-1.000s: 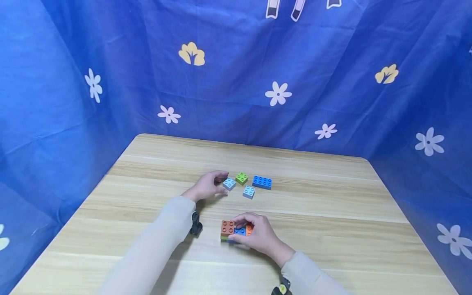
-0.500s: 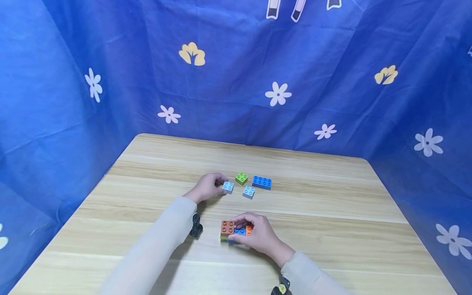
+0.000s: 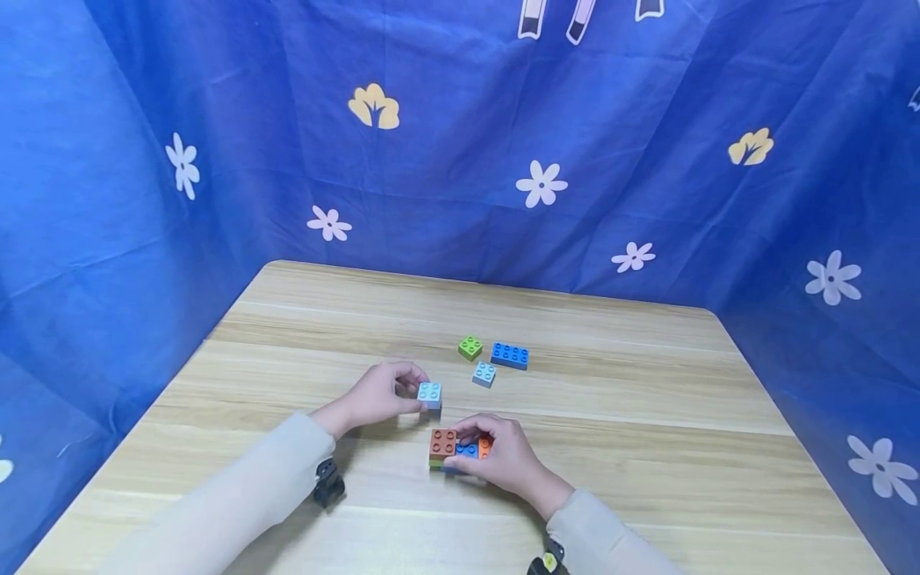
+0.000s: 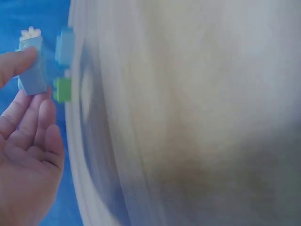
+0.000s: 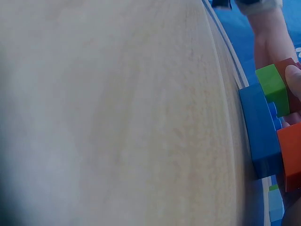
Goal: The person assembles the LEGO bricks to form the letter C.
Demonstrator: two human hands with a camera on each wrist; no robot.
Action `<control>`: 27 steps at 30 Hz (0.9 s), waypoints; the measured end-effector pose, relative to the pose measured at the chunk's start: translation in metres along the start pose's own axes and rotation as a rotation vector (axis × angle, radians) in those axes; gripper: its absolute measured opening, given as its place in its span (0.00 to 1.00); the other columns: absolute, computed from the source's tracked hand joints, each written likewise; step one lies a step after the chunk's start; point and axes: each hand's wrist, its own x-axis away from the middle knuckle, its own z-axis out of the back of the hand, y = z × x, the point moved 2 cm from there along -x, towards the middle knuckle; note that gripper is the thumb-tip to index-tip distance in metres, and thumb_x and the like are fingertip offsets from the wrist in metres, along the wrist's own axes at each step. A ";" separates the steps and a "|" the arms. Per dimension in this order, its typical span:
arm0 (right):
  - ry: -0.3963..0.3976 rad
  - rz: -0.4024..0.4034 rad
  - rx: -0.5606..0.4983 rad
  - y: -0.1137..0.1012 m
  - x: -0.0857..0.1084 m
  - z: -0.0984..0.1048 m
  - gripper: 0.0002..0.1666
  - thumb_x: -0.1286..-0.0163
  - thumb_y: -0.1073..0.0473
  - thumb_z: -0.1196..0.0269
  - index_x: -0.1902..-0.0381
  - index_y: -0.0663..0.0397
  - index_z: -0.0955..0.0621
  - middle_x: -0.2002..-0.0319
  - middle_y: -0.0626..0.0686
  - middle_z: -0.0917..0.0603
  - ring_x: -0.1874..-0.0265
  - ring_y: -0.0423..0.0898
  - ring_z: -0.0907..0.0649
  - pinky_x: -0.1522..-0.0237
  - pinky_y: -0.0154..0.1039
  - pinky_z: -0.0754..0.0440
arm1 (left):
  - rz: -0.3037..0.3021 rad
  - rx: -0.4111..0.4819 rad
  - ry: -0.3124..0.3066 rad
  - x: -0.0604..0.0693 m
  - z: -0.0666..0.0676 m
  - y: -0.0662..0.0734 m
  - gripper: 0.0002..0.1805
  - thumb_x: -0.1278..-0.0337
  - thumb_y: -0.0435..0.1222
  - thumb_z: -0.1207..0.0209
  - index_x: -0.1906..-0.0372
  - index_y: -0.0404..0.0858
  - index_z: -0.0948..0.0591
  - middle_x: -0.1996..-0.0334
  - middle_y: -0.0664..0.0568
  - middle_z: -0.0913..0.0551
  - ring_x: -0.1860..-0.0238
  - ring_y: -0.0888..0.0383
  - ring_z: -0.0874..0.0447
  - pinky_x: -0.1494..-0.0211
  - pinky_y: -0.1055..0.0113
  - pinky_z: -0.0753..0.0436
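In the head view my left hand (image 3: 377,391) pinches a light blue two-by-two brick (image 3: 430,393) just above the table, its studs upward. The left wrist view shows the thumb and fingertips on opposite sides of that brick (image 4: 33,68). My right hand (image 3: 506,457) grips a small brick stack near the table's front. At its base is a long blue brick (image 5: 259,134). A green brick (image 5: 274,89) with a brown brick (image 3: 443,442) on top sits at the left end; an orange brick (image 5: 292,153) sits at the right. The hand partly covers the stack.
Behind the hands lie a lime green brick (image 3: 470,347), a second light blue brick (image 3: 485,374) and a long blue brick (image 3: 509,355). The wooden table (image 3: 647,415) is enclosed by a blue patterned cloth (image 3: 446,144) at the back and sides.
The left hand has closed its fingers on the light blue brick, picked it up and brought it nearer, towards the stack. My right hand and the stack stay where they were.
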 end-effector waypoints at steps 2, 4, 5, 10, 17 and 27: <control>0.000 0.008 -0.003 0.000 0.000 0.000 0.19 0.52 0.68 0.25 0.60 0.65 0.18 0.66 0.55 0.15 0.66 0.53 0.16 0.59 0.41 0.18 | -0.016 0.027 -0.011 0.009 0.000 0.008 0.17 0.57 0.36 0.29 0.60 0.37 0.19 0.66 0.56 0.19 0.62 0.56 0.22 0.54 0.57 0.21; -0.001 0.022 -0.008 0.001 0.000 0.000 0.19 0.52 0.68 0.26 0.60 0.65 0.18 0.65 0.55 0.15 0.66 0.54 0.16 0.59 0.42 0.18 | -0.030 0.052 -0.018 0.018 0.000 0.015 0.17 0.57 0.37 0.29 0.59 0.38 0.19 0.66 0.56 0.19 0.62 0.55 0.22 0.57 0.59 0.20; -0.003 0.027 -0.010 0.001 0.000 0.000 0.19 0.52 0.68 0.26 0.60 0.65 0.18 0.65 0.55 0.15 0.66 0.55 0.16 0.59 0.43 0.18 | -0.036 0.062 -0.022 0.021 0.000 0.019 0.17 0.57 0.37 0.29 0.59 0.38 0.19 0.67 0.57 0.19 0.62 0.55 0.22 0.58 0.61 0.20; -0.003 0.032 -0.003 0.004 0.000 -0.001 0.20 0.52 0.68 0.25 0.60 0.66 0.18 0.65 0.56 0.15 0.66 0.54 0.16 0.59 0.42 0.18 | -0.061 0.089 -0.027 0.034 -0.001 0.036 0.17 0.58 0.36 0.28 0.59 0.40 0.19 0.68 0.58 0.20 0.63 0.53 0.22 0.61 0.64 0.21; 0.001 0.045 0.004 0.003 -0.001 0.000 0.19 0.52 0.68 0.25 0.60 0.66 0.18 0.64 0.56 0.15 0.65 0.53 0.16 0.59 0.42 0.18 | -0.104 0.065 -0.035 0.042 -0.006 0.048 0.17 0.59 0.36 0.28 0.59 0.41 0.19 0.68 0.61 0.20 0.63 0.54 0.22 0.61 0.61 0.21; -0.014 0.035 -0.020 0.004 0.000 0.000 0.19 0.51 0.68 0.26 0.61 0.66 0.18 0.65 0.57 0.15 0.65 0.55 0.16 0.59 0.44 0.17 | -0.135 0.036 -0.026 0.042 -0.016 0.050 0.17 0.63 0.35 0.26 0.64 0.44 0.19 0.69 0.64 0.20 0.66 0.59 0.23 0.63 0.65 0.22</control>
